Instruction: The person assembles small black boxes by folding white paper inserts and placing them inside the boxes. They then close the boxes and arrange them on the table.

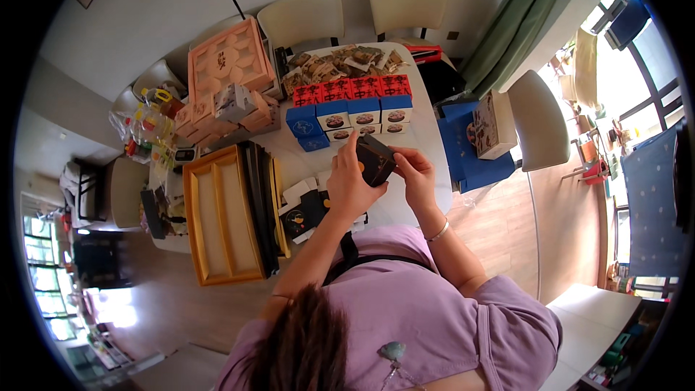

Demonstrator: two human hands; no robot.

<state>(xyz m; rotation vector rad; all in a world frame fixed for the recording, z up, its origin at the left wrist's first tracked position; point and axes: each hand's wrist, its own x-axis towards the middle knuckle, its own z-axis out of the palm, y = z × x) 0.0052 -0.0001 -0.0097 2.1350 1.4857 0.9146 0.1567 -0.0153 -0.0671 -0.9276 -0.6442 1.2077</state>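
Note:
A small black box (376,161) with fine orange markings is held up over the near part of the white table (289,158). My left hand (350,179) wraps its left side, thumb below and fingers behind. At its right edge, my right hand (416,172) pinches the box between thumb and fingertips. Beyond the hands stand blue-and-white boxes (363,111) in stacked rows, with red boxes (351,89) behind them. Flat black and white cartons (307,213) lie near my left forearm.
A gold divided tray (226,223) leans with black ones on the left. Behind it are stacked pink boxes (228,65) and oil bottles (156,123). Wrapped packets (347,61) cover the table's far end. Chairs (302,18) surround it; a blue bag (470,146) sits at right.

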